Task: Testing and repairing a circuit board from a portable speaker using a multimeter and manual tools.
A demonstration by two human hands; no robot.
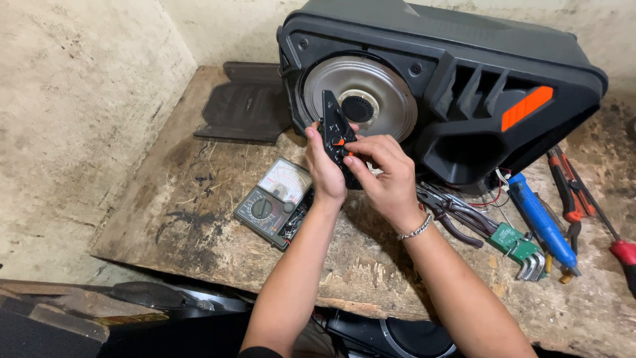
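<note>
My left hand (324, 166) and my right hand (384, 172) both grip a small black plastic part with orange buttons (332, 122), held upright above the wooden bench. My right fingertips pinch its lower half near an orange button. Right behind it stands a large black speaker cabinet (464, 73) with an orange trim piece and a bare silver speaker cone (361, 96) facing me. A silver bracelet sits on my right wrist.
An analog multimeter (275, 199) lies on the worn wooden bench (199, 219) left of my hands. A black panel (248, 103) rests at the back left. To the right lie pliers (457, 212), green hex keys (520, 248), a blue-handled tool (540, 219) and red screwdrivers (576, 192).
</note>
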